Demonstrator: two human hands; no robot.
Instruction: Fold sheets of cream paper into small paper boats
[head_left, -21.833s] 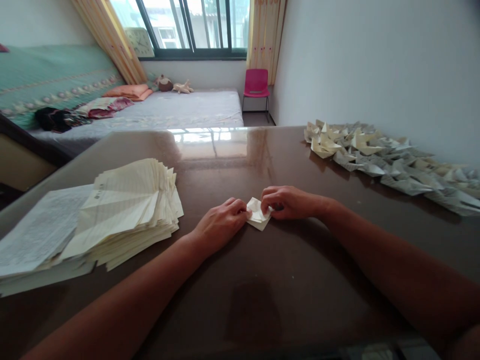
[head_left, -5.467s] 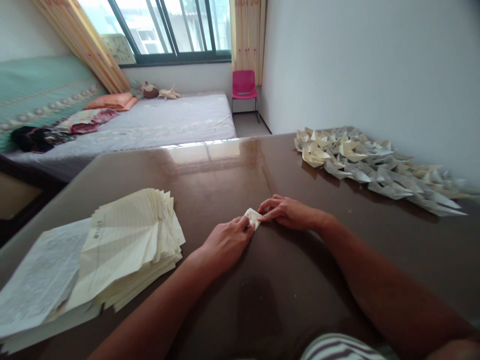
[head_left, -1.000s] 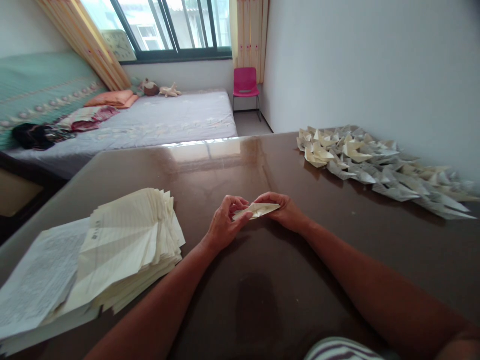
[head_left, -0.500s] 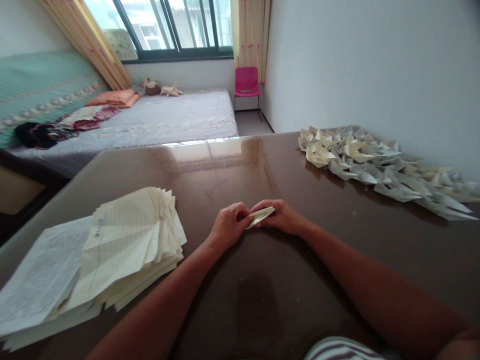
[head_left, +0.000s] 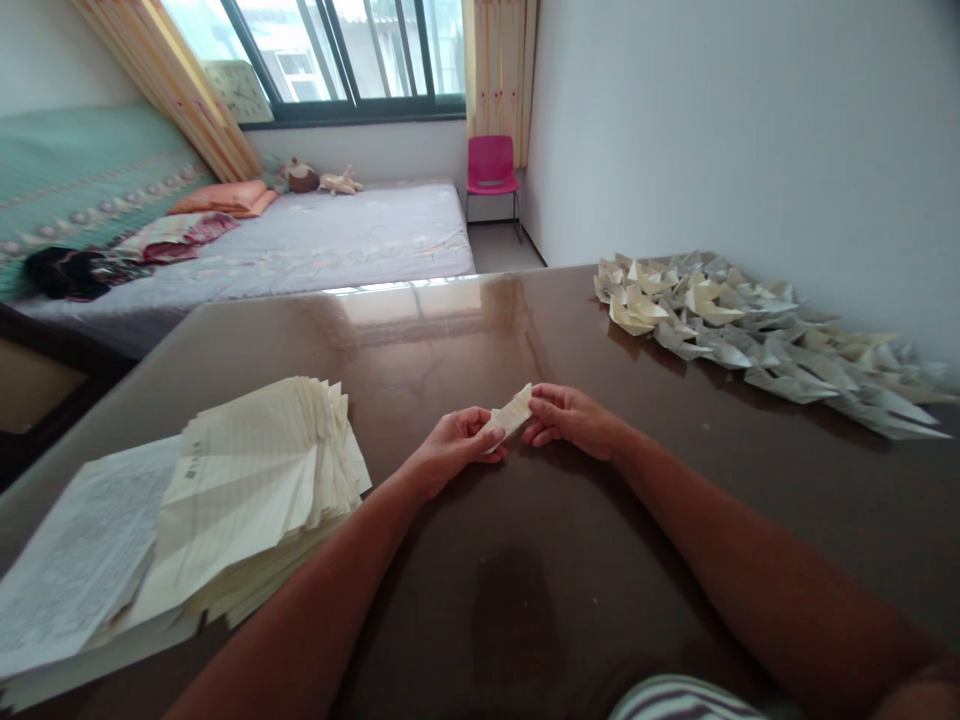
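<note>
A small folded piece of cream paper (head_left: 513,412) is held up between my two hands, just above the brown table (head_left: 480,520). My left hand (head_left: 459,445) pinches its lower left end between thumb and fingers. At the upper right end, my right hand (head_left: 566,415) grips the paper with thumb and fingertips. Left of my left forearm lies a thick stack of cream lined sheets (head_left: 247,490), creased across the top. Beside it, partly underneath, are white printed sheets (head_left: 82,550).
Many folded paper shapes with pointed ends (head_left: 709,300) are piled along the wall at the right of the table. Beyond the table's far edge stand a bed (head_left: 375,225) and a pink chair (head_left: 492,165). A window is at the back.
The folded paper has been turned, so a broader face with a jagged edge shows. My right hand has shifted to its upper end, and the hands have moved slightly apart.
</note>
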